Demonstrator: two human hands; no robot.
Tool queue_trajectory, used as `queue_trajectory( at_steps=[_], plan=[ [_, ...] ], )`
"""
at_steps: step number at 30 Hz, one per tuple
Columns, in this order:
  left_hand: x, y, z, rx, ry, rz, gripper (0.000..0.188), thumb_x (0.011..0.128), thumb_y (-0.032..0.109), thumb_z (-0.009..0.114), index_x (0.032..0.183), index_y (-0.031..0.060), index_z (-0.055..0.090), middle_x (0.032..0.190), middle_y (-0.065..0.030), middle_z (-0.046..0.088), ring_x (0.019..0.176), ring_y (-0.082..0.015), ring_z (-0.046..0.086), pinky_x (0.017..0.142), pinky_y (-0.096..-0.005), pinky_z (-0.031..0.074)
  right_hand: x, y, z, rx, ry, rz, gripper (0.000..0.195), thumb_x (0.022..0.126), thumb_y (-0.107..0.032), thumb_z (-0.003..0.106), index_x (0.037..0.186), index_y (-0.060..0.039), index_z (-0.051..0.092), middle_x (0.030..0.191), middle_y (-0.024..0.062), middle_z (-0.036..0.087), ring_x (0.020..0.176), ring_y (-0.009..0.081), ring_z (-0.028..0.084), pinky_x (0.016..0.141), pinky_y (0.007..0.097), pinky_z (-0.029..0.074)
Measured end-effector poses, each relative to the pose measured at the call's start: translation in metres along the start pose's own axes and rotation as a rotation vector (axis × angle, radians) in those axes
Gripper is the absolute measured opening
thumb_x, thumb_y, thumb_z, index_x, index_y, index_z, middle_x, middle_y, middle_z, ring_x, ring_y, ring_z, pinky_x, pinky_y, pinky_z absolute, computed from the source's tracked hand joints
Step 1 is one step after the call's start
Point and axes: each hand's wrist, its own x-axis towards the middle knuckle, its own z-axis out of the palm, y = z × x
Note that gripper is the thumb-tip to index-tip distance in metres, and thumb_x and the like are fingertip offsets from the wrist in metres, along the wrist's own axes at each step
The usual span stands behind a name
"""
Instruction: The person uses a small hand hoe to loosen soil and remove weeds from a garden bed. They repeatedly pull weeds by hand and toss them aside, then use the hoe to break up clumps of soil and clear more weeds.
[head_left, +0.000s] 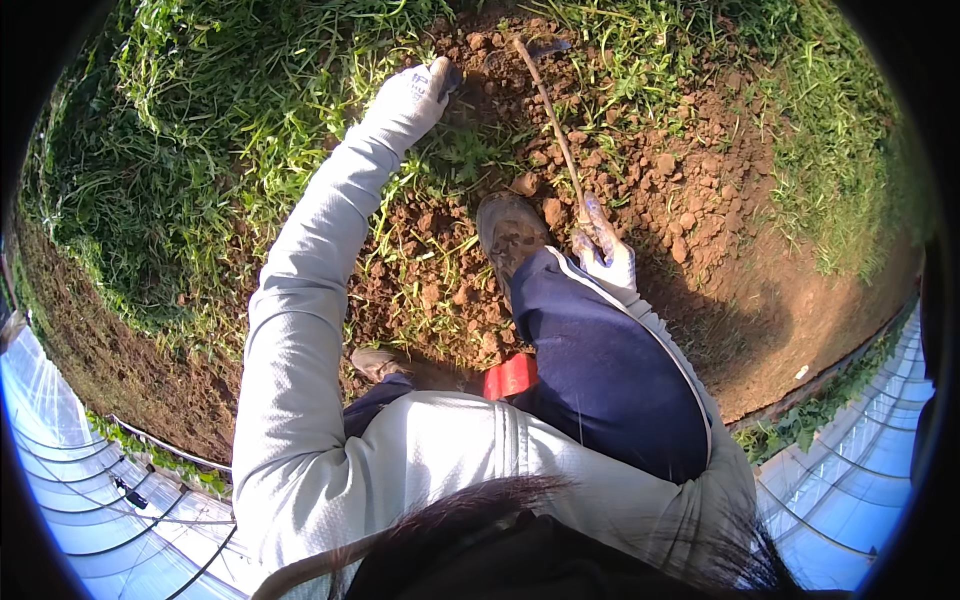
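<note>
My right hand (606, 251), in a soiled white work glove, grips the lower end of a thin wooden handle (555, 124) beside my right knee. At the far end of this handle is a dark, curved metal blade (546, 48), lying against the loose soil; whether it is a sickle or a small hoe is unclear. My left hand (416, 94), in a white glove with dark-coated fingers and printing on its back, is stretched forward over the edge of the weeds. Its fingers are curled, and their undersides are hidden, so I cannot tell whether they hold anything.
Green weeds (202, 150) lie thick at the left, with more grass (832, 157) at the right. Crumbly brown soil (667, 180) lies between. My right shoe (511, 229) and left shoe (379, 363) stand near a red object (511, 376). Plastic-film greenhouse walls (840, 502) edge the ground.
</note>
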Motion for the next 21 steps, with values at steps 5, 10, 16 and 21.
queue_trajectory(
  at_steps=[5,10,16,21],
  plan=[
    [-0.001,-0.031,-0.014,-0.102,0.149,0.016,0.055,0.085,0.021,0.065,0.133,0.0027,0.046,0.094,-0.0200,0.067,0.087,-0.0369,0.066,0.080,-0.0432,0.054,0.019,-0.044,-0.005,0.080,0.029,0.327,0.056,0.092,0.006,0.050,0.146,-0.0082,0.042,0.129,0.0093,0.061,0.081,0.0060,0.055,0.071,0.0198,0.049],
    [0.008,0.018,-0.030,0.071,-0.185,-0.111,0.059,0.088,0.027,0.063,0.137,0.0001,0.043,0.093,-0.0184,0.068,0.084,-0.0355,0.066,0.072,-0.0427,0.054,0.052,-0.028,0.010,-0.139,-0.005,0.067,0.055,0.093,-0.001,0.058,0.145,-0.0091,0.042,0.137,0.0105,0.057,0.115,0.0130,0.060,0.091,0.0251,0.049],
    [-0.004,0.016,-0.019,0.082,-0.158,-0.028,0.048,0.087,0.021,0.063,0.131,0.0088,0.050,0.094,-0.0146,0.068,0.086,-0.0325,0.066,0.074,-0.0419,0.055,0.031,-0.025,0.010,-0.212,-0.148,0.000,0.058,0.091,0.000,0.057,0.146,-0.0112,0.042,0.136,0.0128,0.057,0.109,0.0129,0.064,0.089,0.0260,0.050],
    [-0.024,0.008,-0.040,-0.053,0.032,-0.062,0.048,0.088,0.021,0.065,0.131,0.0076,0.049,0.096,-0.0153,0.068,0.087,-0.0306,0.068,0.079,-0.0384,0.056,-0.013,0.022,-0.017,-0.004,-0.077,-0.057,0.057,0.091,0.005,0.053,0.145,-0.0041,0.041,0.135,0.0104,0.053,0.095,0.0091,0.059,0.081,0.0209,0.047]
  ],
)
